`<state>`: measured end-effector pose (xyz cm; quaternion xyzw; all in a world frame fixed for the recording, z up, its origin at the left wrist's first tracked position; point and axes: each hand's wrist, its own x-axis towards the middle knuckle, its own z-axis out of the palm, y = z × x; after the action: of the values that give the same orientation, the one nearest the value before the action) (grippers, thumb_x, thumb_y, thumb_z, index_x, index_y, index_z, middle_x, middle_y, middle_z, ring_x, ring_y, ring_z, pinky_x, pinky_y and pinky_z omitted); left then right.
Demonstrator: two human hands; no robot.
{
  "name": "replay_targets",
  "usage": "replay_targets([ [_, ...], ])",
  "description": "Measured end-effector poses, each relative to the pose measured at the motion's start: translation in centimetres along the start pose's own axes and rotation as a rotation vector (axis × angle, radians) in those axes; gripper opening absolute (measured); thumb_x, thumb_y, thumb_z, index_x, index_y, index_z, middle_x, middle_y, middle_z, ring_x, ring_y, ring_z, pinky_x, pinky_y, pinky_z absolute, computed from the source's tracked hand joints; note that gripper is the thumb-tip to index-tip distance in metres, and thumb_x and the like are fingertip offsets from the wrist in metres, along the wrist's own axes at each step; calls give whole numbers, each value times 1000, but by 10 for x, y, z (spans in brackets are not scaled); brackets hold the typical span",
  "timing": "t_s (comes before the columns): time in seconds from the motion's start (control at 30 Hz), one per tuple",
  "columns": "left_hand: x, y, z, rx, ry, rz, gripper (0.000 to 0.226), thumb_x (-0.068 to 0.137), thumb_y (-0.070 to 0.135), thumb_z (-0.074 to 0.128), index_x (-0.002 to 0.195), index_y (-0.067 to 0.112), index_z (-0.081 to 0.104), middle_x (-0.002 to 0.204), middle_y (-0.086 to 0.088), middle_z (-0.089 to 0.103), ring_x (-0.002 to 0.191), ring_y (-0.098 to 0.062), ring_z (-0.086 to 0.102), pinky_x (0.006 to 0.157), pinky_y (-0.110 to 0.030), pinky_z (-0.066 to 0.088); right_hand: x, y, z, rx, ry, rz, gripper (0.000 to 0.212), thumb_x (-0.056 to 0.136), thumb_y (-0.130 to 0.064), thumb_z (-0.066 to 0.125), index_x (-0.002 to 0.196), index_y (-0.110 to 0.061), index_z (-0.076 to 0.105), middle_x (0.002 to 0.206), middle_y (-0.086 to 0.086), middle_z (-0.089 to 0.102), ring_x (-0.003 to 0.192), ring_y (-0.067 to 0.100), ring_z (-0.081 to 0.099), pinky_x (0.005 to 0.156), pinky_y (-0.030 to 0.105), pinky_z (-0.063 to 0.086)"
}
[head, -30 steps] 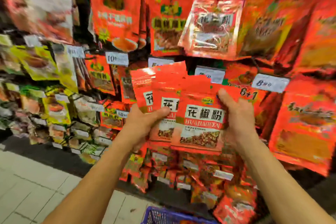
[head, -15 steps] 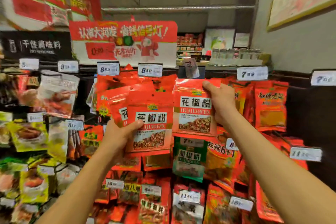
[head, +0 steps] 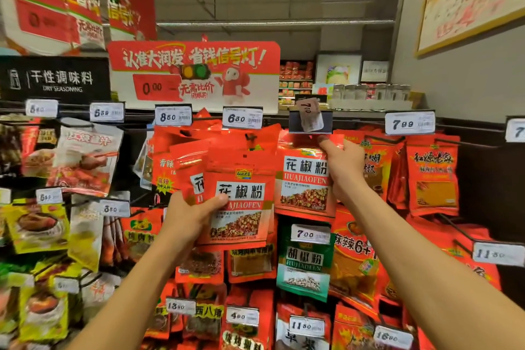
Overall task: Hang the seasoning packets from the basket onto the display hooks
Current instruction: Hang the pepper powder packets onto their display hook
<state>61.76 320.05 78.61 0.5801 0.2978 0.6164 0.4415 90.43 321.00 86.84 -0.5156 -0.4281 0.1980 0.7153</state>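
Observation:
My left hand (head: 189, 214) grips a fanned stack of red seasoning packets (head: 241, 202) by their lower left edge, thumb across the front one. My right hand (head: 342, 167) pinches the upper right corner of a single red packet (head: 305, 179) and holds it up against the top row, right under a crooked price tag holder (head: 310, 119). The hook itself is hidden behind that tag and the packet. The basket is out of view.
Rows of hanging packets fill the display: red ones on a hook at the right (head: 433, 176), a green packet (head: 305, 261) below, yellow ones at the left (head: 39, 224). Price tags stick out on hook ends. A red promo sign (head: 193, 74) stands above.
My view swung up from the lower rows to the top row. My right hand pulled one packet off the stack and raised it to the top hook; the left hand followed upward with the rest.

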Motion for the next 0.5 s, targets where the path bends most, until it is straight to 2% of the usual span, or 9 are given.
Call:
replay_targets([
  [0.13, 7, -5, 7, -11, -11, -28, 60, 69, 24, 86, 121, 6, 63, 109, -11, 77, 98, -30, 75, 83, -48, 60, 7, 1, 4, -60, 36, -17, 34, 85, -25, 73, 54, -23, 60, 63, 1, 70, 69, 31, 74, 68, 56, 59],
  [0.27, 14, -7, 13, -32, 2, -56, 78, 65, 29, 94, 128, 5, 55, 114, -14, 74, 101, -33, 74, 88, -53, 58, 9, -5, 10, -145, 79, -74, 30, 83, -26, 71, 57, -20, 58, 71, 9, 72, 75, 37, 72, 70, 56, 59],
  [0.33, 16, -9, 15, -12, -7, -36, 65, 64, 30, 91, 118, 8, 62, 105, -9, 78, 94, -29, 76, 81, -48, 61, 10, -6, 11, -158, 63, -80, 29, 83, -28, 73, 58, -20, 60, 70, 7, 73, 75, 35, 73, 71, 56, 60],
  [0.43, 15, -7, 23, 14, -4, -7, 48, 59, 31, 86, 100, 16, 65, 88, 4, 79, 81, -19, 77, 63, -31, 63, 14, -2, 8, -78, -3, -1, 26, 81, -27, 77, 59, -22, 65, 72, 7, 75, 74, 35, 75, 74, 60, 60],
  [0.5, 14, -8, 28, 10, -9, -12, 44, 61, 28, 85, 98, 15, 64, 85, 5, 79, 79, -17, 77, 66, -33, 64, 16, 2, 5, -77, -18, 10, 27, 81, -29, 78, 56, -29, 68, 71, 7, 75, 74, 34, 75, 74, 61, 60],
])
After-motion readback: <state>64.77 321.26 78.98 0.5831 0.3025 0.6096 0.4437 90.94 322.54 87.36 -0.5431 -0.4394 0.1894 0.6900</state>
